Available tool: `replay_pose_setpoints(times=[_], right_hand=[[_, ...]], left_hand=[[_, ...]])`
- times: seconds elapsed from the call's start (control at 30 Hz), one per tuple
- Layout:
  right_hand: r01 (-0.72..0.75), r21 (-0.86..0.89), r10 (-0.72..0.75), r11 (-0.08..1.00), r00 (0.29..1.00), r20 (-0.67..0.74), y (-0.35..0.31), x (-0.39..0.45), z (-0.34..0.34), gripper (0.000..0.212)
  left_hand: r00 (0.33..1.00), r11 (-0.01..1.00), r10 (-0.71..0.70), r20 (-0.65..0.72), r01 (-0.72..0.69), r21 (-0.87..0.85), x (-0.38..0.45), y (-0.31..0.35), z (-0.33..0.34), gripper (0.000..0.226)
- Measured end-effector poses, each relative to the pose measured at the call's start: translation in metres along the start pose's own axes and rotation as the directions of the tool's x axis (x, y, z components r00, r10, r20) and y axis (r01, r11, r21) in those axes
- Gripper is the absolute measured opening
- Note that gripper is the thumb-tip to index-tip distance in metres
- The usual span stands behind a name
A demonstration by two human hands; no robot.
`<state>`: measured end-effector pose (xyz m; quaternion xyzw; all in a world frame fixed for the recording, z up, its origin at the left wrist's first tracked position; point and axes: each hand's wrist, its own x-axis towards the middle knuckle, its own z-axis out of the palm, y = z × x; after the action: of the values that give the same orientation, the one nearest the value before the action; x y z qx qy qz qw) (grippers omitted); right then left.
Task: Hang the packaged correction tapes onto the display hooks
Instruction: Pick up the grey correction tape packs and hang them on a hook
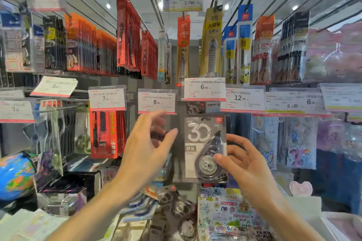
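Head view, right hand (245, 162) grip clamped on correction tape pack (205, 148), left hand (146, 148) fingers apart beside it

Globe (16, 175) low at left. Red packs (106, 133) hang under the 7.90 tag (107, 98). Orange packs (88, 45) upper left. Sticker sheet (227, 215) at bottom. Pink heart (300, 188) lower right.
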<state>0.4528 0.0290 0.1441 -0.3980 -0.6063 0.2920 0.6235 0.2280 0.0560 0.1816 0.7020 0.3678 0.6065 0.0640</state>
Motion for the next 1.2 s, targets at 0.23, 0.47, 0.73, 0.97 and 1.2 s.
replay_pose_setpoints(times=[0.23, 0.47, 0.73, 0.97, 1.2], right_hand=[[0.061, -0.030, -0.061, 0.998, 0.998, -0.018, -0.001, -0.001, -0.008, 0.047], [0.103, -0.041, -0.103, 0.994, 0.994, -0.020, -0.010, 0.005, -0.008, 0.045], [0.118, -0.041, -0.118, 0.992, 0.993, -0.006, -0.020, 0.015, 0.004, 0.047], [0.117, -0.045, -0.118, 0.992, 0.993, -0.013, -0.023, 0.020, 0.011, 0.053], [0.118, -0.044, -0.120, 0.992, 0.992, -0.049, -0.021, 0.022, 0.016, 0.054]], left_hand=[[0.959, 0.937, 0.281, 0.046, -0.284, 0.202, 0.057, 0.026, -0.011, 0.051], [0.936, 0.924, 0.350, 0.037, -0.352, 0.151, 0.065, 0.031, -0.014, 0.027], [0.928, 0.919, 0.373, 0.015, -0.372, 0.131, 0.069, 0.033, -0.014, 0.015], [0.927, 0.919, 0.372, 0.048, -0.375, 0.123, 0.065, 0.029, -0.017, 0.019], [0.937, 0.931, 0.341, 0.067, -0.347, 0.112, 0.060, 0.026, -0.017, 0.022]])
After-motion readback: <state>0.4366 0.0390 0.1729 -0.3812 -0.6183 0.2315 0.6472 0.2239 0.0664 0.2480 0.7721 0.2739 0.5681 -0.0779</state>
